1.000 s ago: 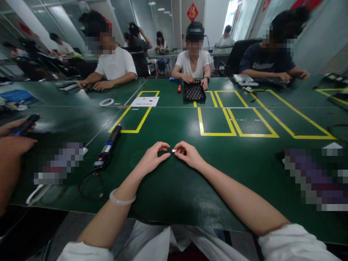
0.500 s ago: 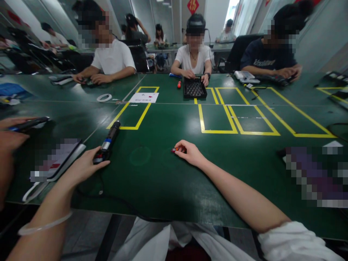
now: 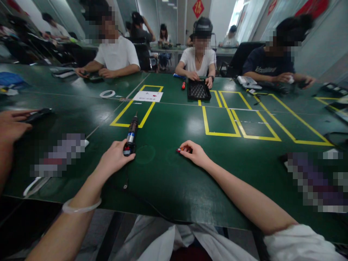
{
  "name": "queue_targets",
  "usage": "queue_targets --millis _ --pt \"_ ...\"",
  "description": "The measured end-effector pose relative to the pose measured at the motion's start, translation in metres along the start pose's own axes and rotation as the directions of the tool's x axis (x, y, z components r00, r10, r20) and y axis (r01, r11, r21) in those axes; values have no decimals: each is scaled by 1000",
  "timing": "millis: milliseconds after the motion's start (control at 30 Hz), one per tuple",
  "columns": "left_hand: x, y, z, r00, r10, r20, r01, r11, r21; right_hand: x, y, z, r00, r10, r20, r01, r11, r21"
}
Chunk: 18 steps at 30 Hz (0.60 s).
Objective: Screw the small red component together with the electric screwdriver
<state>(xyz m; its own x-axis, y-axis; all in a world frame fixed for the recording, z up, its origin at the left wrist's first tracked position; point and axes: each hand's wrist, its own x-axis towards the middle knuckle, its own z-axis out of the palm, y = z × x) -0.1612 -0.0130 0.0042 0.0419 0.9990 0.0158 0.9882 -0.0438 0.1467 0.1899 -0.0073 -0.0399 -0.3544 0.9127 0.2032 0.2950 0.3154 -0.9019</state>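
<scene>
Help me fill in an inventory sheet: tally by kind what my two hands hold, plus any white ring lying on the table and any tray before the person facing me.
Dark tool with thin tip, in the left hand: 1
Small red piece, in the right hand: 1
White ring: 1
Black tray: 1
Total: 4

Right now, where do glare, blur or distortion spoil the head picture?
Head view: pale sheen on the glossy green tabletop, on either side of the right hand; head view: the small red piece it holds is too small to identify; head view: the black cylindrical tool with a blue-and-silver band, in the left hand, is distinguishable; head view: wide-angle stretching towards the edges.
</scene>
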Motion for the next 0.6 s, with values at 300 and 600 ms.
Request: queue_targets --millis 300,600 --pt "-9 115 6 973 233 -1 -233 972 -22 -9 -1 -4 995 88 37 -91 992 87" --pt "-19 178 19 938 346 -31 -348 934 -79 -22 -1 -11 998 -29 -56 25 998 -57"
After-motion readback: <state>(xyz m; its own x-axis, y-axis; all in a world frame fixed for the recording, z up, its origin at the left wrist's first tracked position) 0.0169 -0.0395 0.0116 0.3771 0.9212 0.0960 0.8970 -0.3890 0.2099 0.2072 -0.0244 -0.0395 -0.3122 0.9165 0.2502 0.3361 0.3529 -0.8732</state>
